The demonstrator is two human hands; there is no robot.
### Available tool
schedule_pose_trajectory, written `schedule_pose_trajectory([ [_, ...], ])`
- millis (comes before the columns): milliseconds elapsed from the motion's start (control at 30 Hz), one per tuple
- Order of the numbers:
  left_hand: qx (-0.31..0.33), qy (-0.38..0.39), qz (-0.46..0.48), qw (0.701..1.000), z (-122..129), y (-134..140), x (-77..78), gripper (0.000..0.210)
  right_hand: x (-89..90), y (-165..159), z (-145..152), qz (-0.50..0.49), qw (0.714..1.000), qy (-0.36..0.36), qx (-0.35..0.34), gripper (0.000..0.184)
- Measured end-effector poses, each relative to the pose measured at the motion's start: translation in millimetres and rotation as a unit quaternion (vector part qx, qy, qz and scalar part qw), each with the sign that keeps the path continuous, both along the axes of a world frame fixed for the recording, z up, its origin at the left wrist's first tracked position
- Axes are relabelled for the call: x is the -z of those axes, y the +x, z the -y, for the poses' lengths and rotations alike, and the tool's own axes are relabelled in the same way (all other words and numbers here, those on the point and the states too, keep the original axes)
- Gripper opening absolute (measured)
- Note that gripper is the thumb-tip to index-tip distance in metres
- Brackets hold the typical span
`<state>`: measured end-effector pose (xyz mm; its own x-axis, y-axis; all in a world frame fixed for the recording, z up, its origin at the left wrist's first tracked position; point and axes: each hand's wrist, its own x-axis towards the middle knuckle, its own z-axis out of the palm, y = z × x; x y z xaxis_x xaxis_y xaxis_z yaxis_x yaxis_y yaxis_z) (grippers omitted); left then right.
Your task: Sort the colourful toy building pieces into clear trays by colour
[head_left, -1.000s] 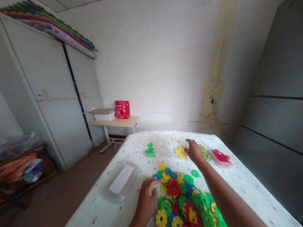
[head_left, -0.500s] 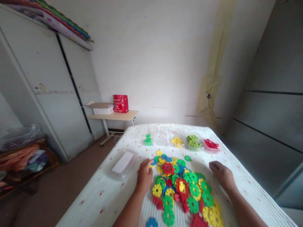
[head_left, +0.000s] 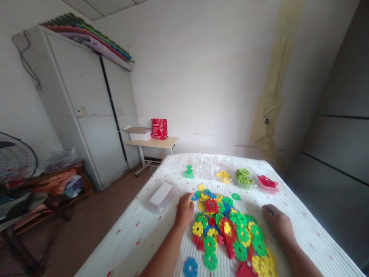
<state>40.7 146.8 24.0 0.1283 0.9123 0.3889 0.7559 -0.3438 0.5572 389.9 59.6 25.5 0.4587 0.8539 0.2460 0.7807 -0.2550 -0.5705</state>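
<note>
Between the two hands: a loose heap of plastic pieces point(head_left: 227, 229) on the table, running from a narrow far tip toward the near edge of view, in bright green, yellow, blue and red.
Discs: flat, round and thin, with slots cut around their rims so that they look like cogs or flowers; several show a small hole at the middle. They overlap and tilt on one another.
Red shapes: jagged-edged, one toothed piece point(head_left: 211, 206) near the far end, another with yellow showing inside its outline; small blocky bits lie on the near left side.
Strays: a blue disc point(head_left: 190, 267) lies near the bottom edge, and a green disc point(head_left: 236, 196) beyond the heap, apart from it.
Left hand point(head_left: 184, 211): fingers bent, tips at the far left edge of the heap beside blue pieces; whether it grips one cannot be told.
Right hand point(head_left: 279, 223): low over the cloth just right of the heap, fingers loosely curled; whether anything is inside cannot be told.
Tubs: thin clear plastic along the far side, with green pieces point(head_left: 189, 175), yellow pieces point(head_left: 223, 176), knobbly lime pieces point(head_left: 243, 177) and red pieces point(head_left: 267, 181).
Left container point(head_left: 158, 209): transparent, round-cornered, a pale rectangle showing in it.
Cloth point(head_left: 138, 238): white, finely ribbed, dotted with small red marks.
</note>
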Motion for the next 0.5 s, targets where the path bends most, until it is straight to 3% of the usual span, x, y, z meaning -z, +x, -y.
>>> schedule_pose_trajectory([
  [267, -0.085, -0.033, -0.076, 0.993, -19, 31, -21.3, 0.022, 0.9, 4, -3, -0.004, 1.000, -0.013, -0.011, 0.039],
  [500, -0.127, -0.077, -0.097, 0.984, -25, 43, -25.6, 0.015, 3.4, 4, -2, -0.002, 1.000, 0.015, -0.026, 0.035],
])
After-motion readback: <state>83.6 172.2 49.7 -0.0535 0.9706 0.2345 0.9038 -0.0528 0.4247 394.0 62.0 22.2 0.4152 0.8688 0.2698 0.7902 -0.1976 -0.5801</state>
